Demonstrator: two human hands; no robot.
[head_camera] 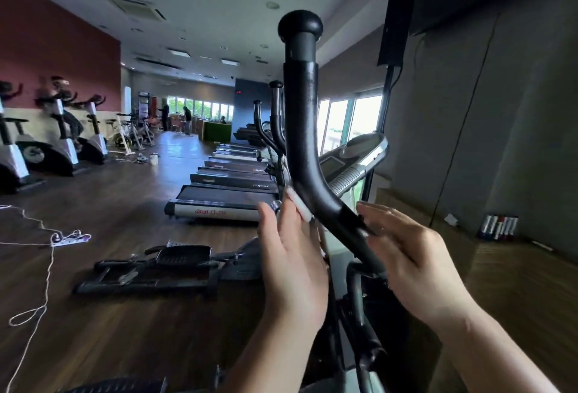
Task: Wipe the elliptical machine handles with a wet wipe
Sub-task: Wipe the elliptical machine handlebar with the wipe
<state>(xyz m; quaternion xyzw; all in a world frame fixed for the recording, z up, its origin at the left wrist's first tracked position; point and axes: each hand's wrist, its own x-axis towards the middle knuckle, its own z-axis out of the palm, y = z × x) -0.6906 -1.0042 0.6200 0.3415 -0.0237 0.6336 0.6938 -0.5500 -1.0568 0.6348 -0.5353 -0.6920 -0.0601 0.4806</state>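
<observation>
We see a gym room from the height of the head, and in the middle stands the black handle (301,129) of the elliptical machine, which rises upright to a round knob (300,26) and bends at its lower part down toward the right. Our left hand (291,255) is raised just left of this bend, with the fingers stretched and close together, mostly open; between the fingers and the tube there is a thin white piece, the wet wipe (299,205), which lies pressed along the left side of the handle. Our right hand (406,255) is on the other side of the tube, lower on the slanted part, with the fingers loosely curved and the fingertips touching or almost touching the black surface; it is half open, and we cannot tell if it holds anything. Behind the handle, to the right, is the console (353,158) of the machine. Farther back a row of treadmills (225,201) stands on the dark wooden floor (125,314), and at the left wall there are exercise bikes (59,142). A white power strip (70,238) with its cord lies on the floor at the left.
</observation>
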